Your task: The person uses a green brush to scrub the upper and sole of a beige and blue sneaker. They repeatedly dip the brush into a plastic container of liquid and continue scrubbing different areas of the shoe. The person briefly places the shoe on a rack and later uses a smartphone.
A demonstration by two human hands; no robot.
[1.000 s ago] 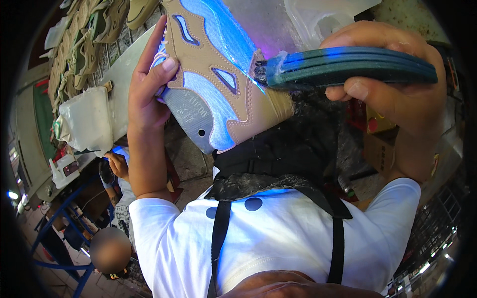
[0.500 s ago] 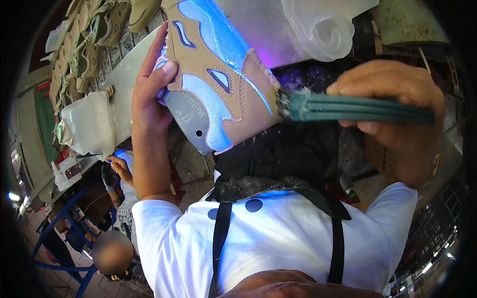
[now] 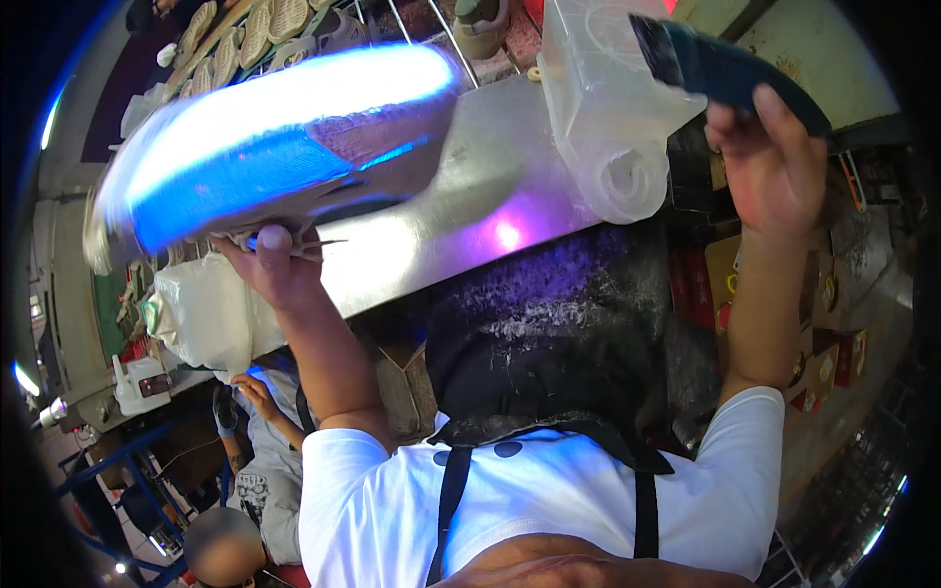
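Note:
My left hand [image 3: 270, 265] is closed on a sneaker [image 3: 294, 147] with tan and pale panels, held over the left part of the metal bench. The shoe lies on its side in the air, blurred by motion, and strong blue-white light washes out its upper edge. At the upper right, my right hand [image 3: 769, 167] grips a dark green brush [image 3: 735, 73] with dark bristles pointing left. The brush is raised beside a translucent plastic jug, well apart from the shoe.
The shiny metal bench [image 3: 480, 186] runs across the middle. On it stands the translucent jug [image 3: 598, 108]; another cut plastic container [image 3: 201, 304] sits at the left. Several shoes [image 3: 260, 34] line a rack at the far left. A seated person [image 3: 270, 421] is at the lower left.
The brush has left the shoe's heel and moved up and right with my right hand. My left hand has swung the sneaker left and turned it over.

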